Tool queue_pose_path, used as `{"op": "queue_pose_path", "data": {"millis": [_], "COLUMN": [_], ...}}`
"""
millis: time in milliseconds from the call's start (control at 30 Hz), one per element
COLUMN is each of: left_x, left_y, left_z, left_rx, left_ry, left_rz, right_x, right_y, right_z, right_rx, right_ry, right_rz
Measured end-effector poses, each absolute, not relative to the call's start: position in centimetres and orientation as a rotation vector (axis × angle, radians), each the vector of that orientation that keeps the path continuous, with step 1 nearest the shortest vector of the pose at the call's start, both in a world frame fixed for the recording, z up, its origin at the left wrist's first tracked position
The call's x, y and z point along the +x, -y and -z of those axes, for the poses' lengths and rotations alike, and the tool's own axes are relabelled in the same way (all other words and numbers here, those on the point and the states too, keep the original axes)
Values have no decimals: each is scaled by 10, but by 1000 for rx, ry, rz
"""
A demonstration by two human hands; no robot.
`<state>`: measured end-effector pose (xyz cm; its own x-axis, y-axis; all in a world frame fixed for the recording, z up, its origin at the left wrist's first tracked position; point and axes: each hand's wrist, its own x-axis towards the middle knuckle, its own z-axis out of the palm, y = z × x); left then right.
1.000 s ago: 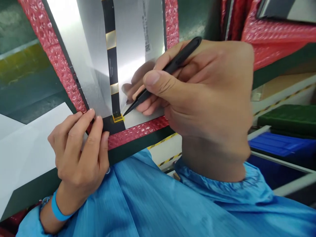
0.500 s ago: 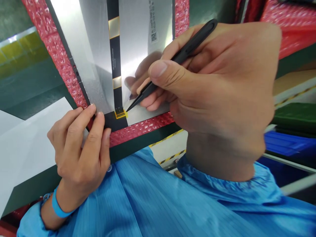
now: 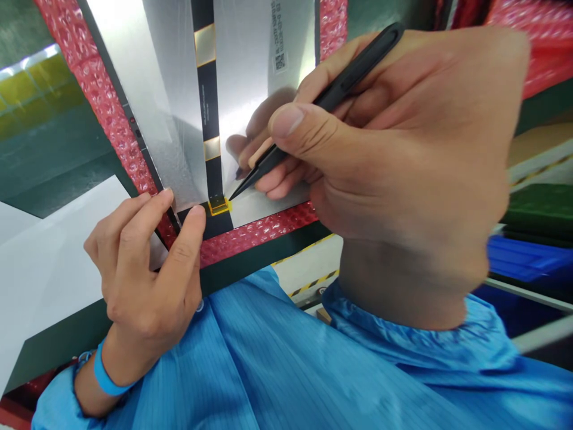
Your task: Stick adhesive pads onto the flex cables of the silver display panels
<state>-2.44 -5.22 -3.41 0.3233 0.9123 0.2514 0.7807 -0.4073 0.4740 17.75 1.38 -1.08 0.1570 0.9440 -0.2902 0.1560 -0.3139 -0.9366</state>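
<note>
A shiny silver panel (image 3: 250, 77) lies on pink bubble wrap (image 3: 268, 222). A black strip (image 3: 209, 101) runs down its middle to a small connector with yellow tape (image 3: 219, 206) at the lower edge. My right hand (image 3: 394, 161) grips black tweezers (image 3: 340, 86), their tip at the right side of the yellow tape. My left hand (image 3: 147, 269) rests on the panel's lower left corner, fingers apart and holding nothing; one fingertip is just left of the yellow tape.
White sheets (image 3: 54, 263) lie at the left on a dark green surface. A clear piece with yellow squares (image 3: 36, 89) is at the upper left. At the right are red bubble wrap (image 3: 541, 54) and a blue bin (image 3: 532, 258). Striped floor tape shows below the table edge.
One finger of my left hand has moved right, close to the yellow tape, and spread from the others. The tweezers stay at the tape, while my right hand's back has shifted slightly right.
</note>
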Motion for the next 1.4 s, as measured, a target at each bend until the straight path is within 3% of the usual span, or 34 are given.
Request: {"op": "queue_pose_path", "data": {"millis": [800,1167,1400], "left_x": [-20,-15,-10], "left_y": [54,53,60], "left_z": [33,28,25], "left_rx": [2318,2454,2578], "left_ry": [-1567,-1575,-1527], "left_rz": [-617,-425,-326], "right_x": [178,154,162], "right_y": [-15,-6,-2], "right_z": [8,4,23], "right_rx": [-1716,-1817,-1638], "right_ry": [1138,927,896], "right_rz": [-1157,-889,-886]}}
